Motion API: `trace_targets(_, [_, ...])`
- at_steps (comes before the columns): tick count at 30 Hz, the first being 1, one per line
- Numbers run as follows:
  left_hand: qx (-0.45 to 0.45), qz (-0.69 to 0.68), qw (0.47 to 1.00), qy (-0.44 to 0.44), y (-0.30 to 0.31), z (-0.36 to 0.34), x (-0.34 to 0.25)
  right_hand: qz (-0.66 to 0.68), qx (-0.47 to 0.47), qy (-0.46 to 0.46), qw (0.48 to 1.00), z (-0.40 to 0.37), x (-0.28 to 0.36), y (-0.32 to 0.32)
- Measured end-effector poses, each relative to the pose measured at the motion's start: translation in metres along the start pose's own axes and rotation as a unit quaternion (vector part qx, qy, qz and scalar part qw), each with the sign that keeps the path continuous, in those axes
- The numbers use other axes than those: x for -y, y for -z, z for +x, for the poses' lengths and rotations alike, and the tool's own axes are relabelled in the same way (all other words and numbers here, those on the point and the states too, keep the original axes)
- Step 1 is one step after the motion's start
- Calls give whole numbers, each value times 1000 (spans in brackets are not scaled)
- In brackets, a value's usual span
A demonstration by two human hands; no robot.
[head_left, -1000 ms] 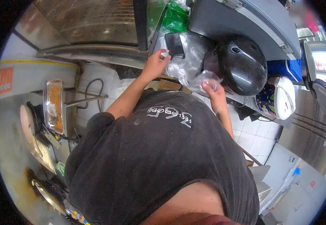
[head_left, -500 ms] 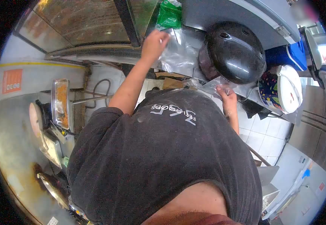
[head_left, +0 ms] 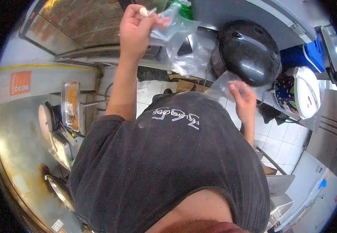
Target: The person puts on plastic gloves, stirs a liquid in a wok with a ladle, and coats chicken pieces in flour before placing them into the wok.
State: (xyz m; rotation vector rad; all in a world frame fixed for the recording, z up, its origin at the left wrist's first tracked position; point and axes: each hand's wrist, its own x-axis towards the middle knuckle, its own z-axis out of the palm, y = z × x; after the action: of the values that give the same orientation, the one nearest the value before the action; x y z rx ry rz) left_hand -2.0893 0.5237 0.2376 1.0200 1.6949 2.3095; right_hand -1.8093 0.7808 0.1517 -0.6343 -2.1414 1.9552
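My left hand (head_left: 135,29) is raised over the far counter at the upper left. Its fingers are pinched on a clear plastic bag (head_left: 180,28), which spreads out to the right. A small pale spot shows at the fingertips, and I cannot make out what it is. Lower and to the right, my right hand (head_left: 243,97) pinches another clear plastic bag (head_left: 220,86) in front of the black rounded cooker (head_left: 250,52). More crumpled clear plastic (head_left: 191,64) lies on the counter between the hands. A green bag (head_left: 186,11) is partly hidden behind the left hand's bag.
Right of the cooker stand a patterned bucket with a white lid (head_left: 307,93) and a blue box (head_left: 304,58). A tray of orange-brown food (head_left: 72,105) is at the left, near pans (head_left: 58,192). White floor tiles (head_left: 279,143) show below the counter.
My left hand has moved up and left and now holds a clear bag lifted off the counter. My right hand has shifted slightly right, its bag raised a little. The view has moved slightly.
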Motion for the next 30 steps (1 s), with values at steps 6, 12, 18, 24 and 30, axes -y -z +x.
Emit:
trace_targets(6, [131,189,963,143,0,-28,-33,160,-61,66,983,31,44,5])
trace_targets(12, [218,310,880,287,-21,-76,19,388,-70,20,919,59,75,3])
trace_targets(18, [60,16,959,276,-51,-81,34,254,-9,19,967,61,74,-9])
trace_targets(24, [142,19,955,259,-64,-67,26,59,70,28,995,57,83,-52])
trace_targets(30, [107,-52,962,246,9,-60,25,168,-8,9,986,73,78,-93])
